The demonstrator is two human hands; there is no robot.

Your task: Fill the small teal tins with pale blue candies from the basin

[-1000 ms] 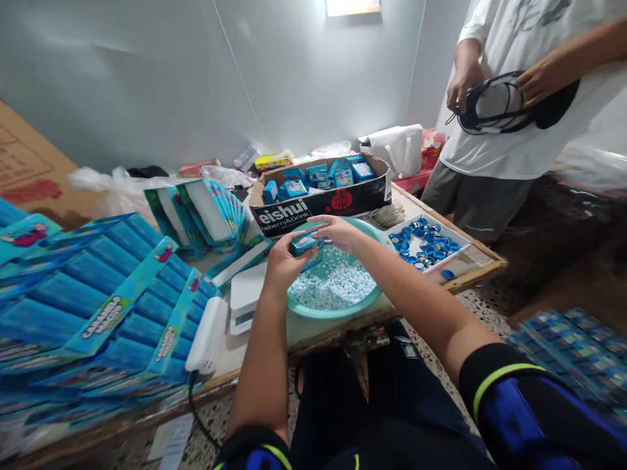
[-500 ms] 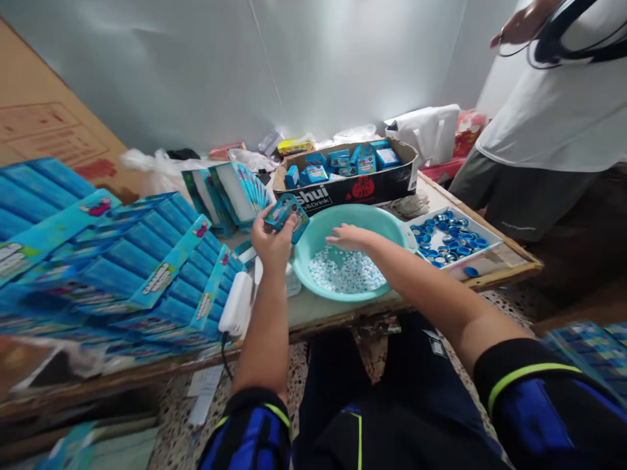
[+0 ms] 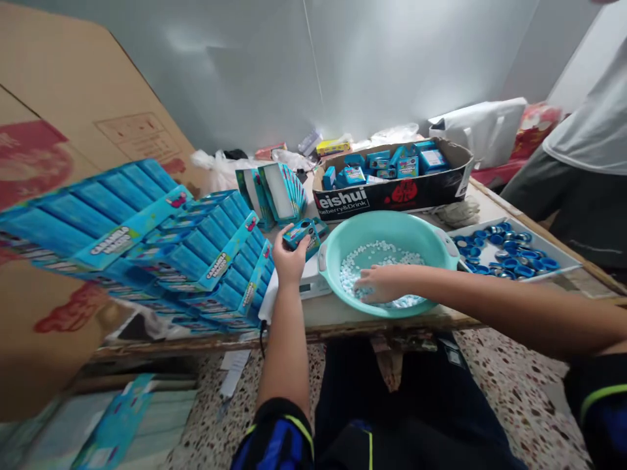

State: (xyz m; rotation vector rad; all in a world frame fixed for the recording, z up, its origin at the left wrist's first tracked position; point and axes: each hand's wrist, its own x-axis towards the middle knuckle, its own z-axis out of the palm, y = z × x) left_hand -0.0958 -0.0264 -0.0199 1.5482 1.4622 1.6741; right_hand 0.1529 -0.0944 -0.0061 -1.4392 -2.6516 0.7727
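Note:
My left hand (image 3: 290, 254) grips a small blue printed candy box (image 3: 302, 235), held just left of the basin above a white device that looks like a scale (image 3: 313, 284). Down in the mint-green plastic basin (image 3: 337, 287), the fingers of my right hand (image 3: 379, 284) are curled into small white candies (image 3: 409, 300); how many they pinch is hidden. More candies lie spread over the basin floor.
Stacked blue display cartons (image 3: 206, 261) fill the table's left, beside a large cardboard box (image 3: 53, 150). Behind the basin, a black carton (image 3: 392, 196) holds blue boxes. A white tray (image 3: 563, 261) of blue caps is at right. A person (image 3: 578, 150) stands beyond it.
My right hand has gone from above the basin down into the candies. My left hand still holds the box, now tilted differently. The view has turned left.

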